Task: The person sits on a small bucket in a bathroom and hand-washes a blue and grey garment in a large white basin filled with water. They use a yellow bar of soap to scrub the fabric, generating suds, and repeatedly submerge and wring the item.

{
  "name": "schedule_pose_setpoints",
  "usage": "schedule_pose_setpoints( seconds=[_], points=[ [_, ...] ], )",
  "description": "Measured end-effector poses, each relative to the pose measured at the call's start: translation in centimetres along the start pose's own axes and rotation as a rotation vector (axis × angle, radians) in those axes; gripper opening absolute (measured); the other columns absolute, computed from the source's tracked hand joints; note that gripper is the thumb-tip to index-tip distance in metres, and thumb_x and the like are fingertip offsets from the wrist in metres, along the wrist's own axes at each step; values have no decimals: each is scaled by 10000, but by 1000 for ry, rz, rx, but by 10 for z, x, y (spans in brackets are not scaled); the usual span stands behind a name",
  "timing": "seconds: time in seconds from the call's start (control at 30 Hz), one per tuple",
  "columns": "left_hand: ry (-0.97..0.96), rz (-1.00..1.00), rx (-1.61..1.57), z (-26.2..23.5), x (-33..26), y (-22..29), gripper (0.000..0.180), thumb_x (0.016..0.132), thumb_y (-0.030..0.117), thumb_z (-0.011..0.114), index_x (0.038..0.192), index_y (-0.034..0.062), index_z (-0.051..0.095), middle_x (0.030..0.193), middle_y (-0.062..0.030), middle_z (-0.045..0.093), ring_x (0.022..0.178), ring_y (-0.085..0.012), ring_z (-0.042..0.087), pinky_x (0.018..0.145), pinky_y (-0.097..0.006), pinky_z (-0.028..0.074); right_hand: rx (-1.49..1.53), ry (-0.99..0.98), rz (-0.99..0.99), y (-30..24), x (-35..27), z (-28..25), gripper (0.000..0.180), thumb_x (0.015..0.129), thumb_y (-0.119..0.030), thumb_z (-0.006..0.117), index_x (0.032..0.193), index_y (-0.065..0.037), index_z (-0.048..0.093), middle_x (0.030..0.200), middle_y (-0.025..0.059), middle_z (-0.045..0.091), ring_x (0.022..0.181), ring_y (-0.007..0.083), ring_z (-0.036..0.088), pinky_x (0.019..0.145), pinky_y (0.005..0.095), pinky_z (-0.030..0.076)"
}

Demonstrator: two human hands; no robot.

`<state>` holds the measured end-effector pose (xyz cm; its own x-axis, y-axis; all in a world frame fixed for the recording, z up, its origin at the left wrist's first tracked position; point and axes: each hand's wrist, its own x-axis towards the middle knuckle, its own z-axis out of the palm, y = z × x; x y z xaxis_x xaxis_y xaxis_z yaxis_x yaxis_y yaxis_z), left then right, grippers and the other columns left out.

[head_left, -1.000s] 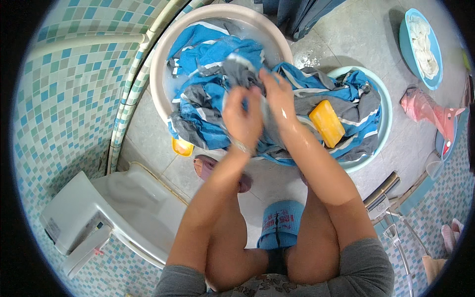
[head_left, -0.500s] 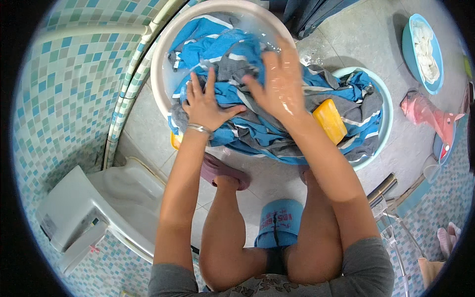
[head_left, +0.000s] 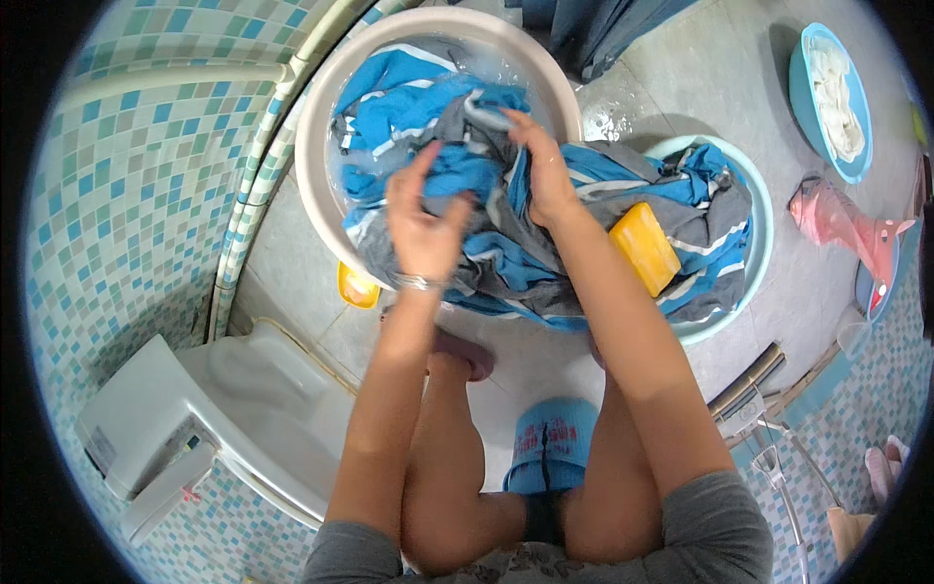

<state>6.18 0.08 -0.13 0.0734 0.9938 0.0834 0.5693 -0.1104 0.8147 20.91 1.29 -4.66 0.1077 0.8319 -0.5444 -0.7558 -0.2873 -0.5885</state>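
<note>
A large blue, grey and white striped cloth (head_left: pixel 525 258) lies wet and bunched across two basins. Its left part rests in the pale pink basin (head_left: pixel 313 165), which holds water; the rest is heaped over the light blue basin (head_left: pixel 763 219). My left hand (head_left: pixel 426 234), with a bracelet at the wrist, is on or just above the bunched cloth; motion smears its fingers. Curled round a fold to its right is my right hand (head_left: pixel 550 180), its thumb partly hidden. A yellow soap-like block (head_left: pixel 644 248) lies on the cloth beside my right forearm.
An orange-yellow dish (head_left: pixel 358 288) sits on the floor by the pink basin. A blue bucket (head_left: pixel 553 438) stands between my legs. At left is a white squat toilet (head_left: pixel 282 389). A blue tub (head_left: pixel 798 92) with white cloth stands far right, above a pink bag-like item (head_left: pixel 842 224).
My left hand has moved right and slightly down, over the cloth. My right hand has come down from a blurred, spread pose and now curls at the cloth. The cloth is bunched differently between them.
</note>
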Motion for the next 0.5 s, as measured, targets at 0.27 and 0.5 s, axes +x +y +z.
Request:
schedule_pose_setpoints(
  seconds=[0.27,0.5],
  points=[
    [134,248,186,41,19,21,146,787,122,652,699,49,561,667,-101,520,584,-271,515,506,-347,397,-82,239,79,9,-34,13,283,853,-243,544,974,2,615,850,50,603,834,136,540,726,281,414],
    [-145,111,184,19,-21,43,471,779,363,673,1178,130,577,1107,-182,510,908,-354,568,704,-397,492,15,143,186,-13,-25,10,341,866,-332,601,939,0,636,893,58,633,819,129,562,722,261,429]
  ],
)
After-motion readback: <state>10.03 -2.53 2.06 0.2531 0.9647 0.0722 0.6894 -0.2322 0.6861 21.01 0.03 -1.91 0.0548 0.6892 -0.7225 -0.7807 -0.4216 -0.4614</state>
